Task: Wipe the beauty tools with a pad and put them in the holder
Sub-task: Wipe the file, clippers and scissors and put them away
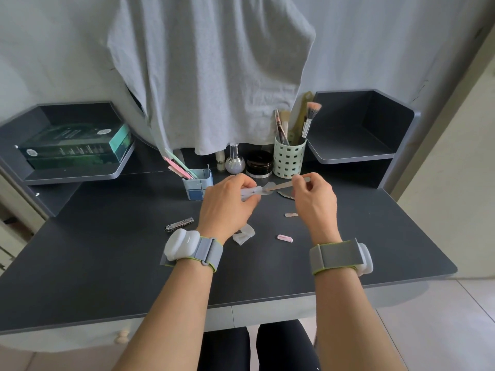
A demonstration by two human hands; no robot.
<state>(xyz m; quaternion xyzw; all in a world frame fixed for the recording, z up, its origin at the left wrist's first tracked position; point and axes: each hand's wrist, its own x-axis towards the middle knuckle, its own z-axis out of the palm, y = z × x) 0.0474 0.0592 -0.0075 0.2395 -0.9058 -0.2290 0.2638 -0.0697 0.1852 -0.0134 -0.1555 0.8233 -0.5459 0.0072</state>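
Left hand [227, 203] pinches the pad [254, 192], right hand [314, 199] pinches the nail file [288, 184]; thin file could easily slip, loose pinch.

Two hands [230, 202] [316, 202] are seen, and one wrist band [206, 251] [337, 255] is worn on each. Two holders are counted on the counter [107, 250]: one blue holder [199, 184] and one white holder [289, 159]. One nail clipper [179, 224], two small pink pieces [291, 215] [284, 238], one round bottle [235, 163] and one black jar [259, 163] are seen.
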